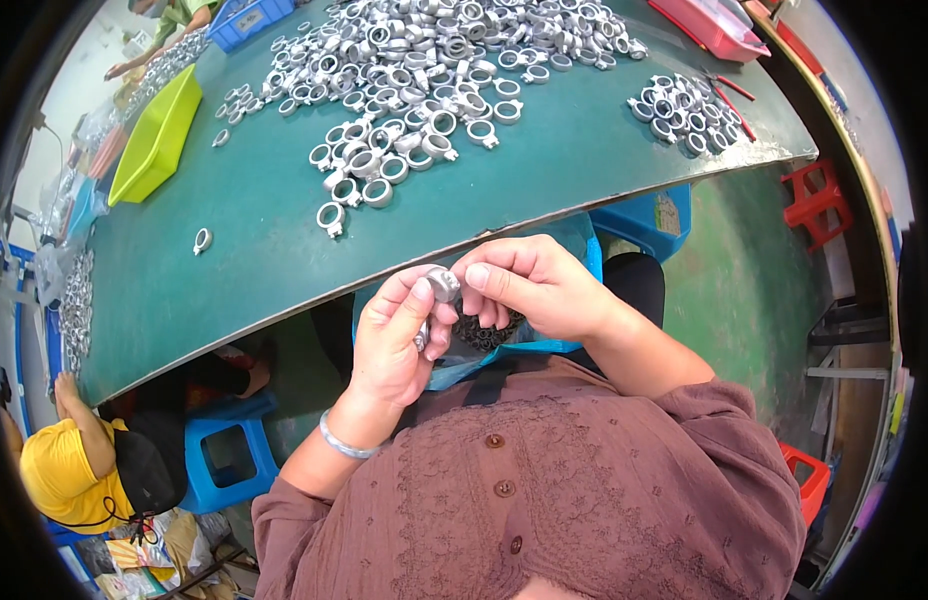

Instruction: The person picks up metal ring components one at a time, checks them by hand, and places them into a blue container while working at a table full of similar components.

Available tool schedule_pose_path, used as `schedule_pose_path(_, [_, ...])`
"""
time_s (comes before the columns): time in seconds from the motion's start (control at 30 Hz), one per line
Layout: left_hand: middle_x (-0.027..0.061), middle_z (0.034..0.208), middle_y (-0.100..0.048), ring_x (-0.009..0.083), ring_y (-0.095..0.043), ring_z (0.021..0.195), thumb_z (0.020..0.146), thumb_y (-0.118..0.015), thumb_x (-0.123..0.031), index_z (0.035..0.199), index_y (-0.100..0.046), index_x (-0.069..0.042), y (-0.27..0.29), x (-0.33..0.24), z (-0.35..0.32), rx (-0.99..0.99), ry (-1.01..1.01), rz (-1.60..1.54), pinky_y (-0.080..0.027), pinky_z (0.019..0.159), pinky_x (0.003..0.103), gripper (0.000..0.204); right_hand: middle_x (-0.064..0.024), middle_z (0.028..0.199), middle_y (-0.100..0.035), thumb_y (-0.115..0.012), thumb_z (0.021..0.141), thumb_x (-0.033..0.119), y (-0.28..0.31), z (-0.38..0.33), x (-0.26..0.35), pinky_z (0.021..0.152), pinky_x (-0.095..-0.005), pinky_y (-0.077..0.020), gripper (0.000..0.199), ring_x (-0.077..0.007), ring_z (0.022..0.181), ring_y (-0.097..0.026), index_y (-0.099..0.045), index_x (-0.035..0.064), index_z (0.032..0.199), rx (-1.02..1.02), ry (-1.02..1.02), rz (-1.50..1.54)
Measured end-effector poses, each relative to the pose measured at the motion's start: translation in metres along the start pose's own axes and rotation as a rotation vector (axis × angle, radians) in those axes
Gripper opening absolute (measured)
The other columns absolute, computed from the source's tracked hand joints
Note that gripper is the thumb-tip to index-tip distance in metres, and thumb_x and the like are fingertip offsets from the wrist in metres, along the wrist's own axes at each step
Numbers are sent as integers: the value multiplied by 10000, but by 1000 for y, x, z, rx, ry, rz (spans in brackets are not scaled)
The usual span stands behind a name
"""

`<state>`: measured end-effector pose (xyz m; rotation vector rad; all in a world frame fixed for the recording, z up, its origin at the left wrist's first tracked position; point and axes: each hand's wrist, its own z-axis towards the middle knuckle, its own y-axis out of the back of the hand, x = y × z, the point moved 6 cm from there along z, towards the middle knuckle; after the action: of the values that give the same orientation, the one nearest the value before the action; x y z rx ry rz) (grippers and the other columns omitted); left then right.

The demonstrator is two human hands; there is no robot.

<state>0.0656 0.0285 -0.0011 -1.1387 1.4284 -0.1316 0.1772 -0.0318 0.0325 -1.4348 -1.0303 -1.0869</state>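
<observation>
Shirt point(544, 480), brown and buttoned, comes nearest, with a pale bangle point(344, 438) on the left wrist. Beyond it, the left hand point(392, 330) has thumb and fingers closed on a grey ring point(443, 286), up in front of the chest and short of the table's edge; another bit of metal point(421, 336) shows lower among those fingers, too covered to name. The right hand point(544, 285) has thumb and forefinger narrowed together at the ring's edge; I cannot tell whether they pinch something small there.

To do this well, I'd hold the left pinch firm, turn the ring's edge toward the right fingertips and leave the fine work to them. Working above the blue bag point(459, 373) at the lap seems wise, as it could catch a slip; dark parts point(481, 333) lie in it.

Past that comes the green table point(234, 290): a lone ring point(202, 240) leftward, then a lime bin point(156, 140), a small cluster point(684, 115) right beside a red-handled tool point(736, 88), and the big heap point(414, 50). Farthest, a co-worker's hand point(117, 71) reaches in.
</observation>
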Motion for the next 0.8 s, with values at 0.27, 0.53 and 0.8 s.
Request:
schedule_pose_path(0.27, [59, 788, -605, 58, -479, 541, 856, -530, -117, 1026, -548, -27, -3, -11, -3, -13, -283, 281, -364, 448, 160, 194, -23, 787, -609, -549, 847, 157, 1, -3, 3, 544, -179, -430, 174, -48, 621, -515, -590, 12, 935, -42, 9, 11])
schedule_pose_path(0.53, [97, 842, -596, 71, -470, 528, 875, -492, -115, 1087, -534, -7, -8, -17, -6, 22, -357, 340, -362, 442, 166, 242, -45, 811, -620, -552, 838, 116, 9, -3, -1, 581, -192, -449, 162, -64, 645, -534, -588, 0, 945, -80, 97, 140])
schedule_pose_path(0.8, [102, 819, -596, 74, -474, 515, 895, -456, -145, 1052, -543, 11, -13, -17, -2, 81, -230, 238, -352, 425, 163, 237, -71, 763, -602, -504, 860, 87, 13, 0, -3, 569, -205, -474, 160, -92, 643, -560, -589, -23, 937, -53, 21, 226])
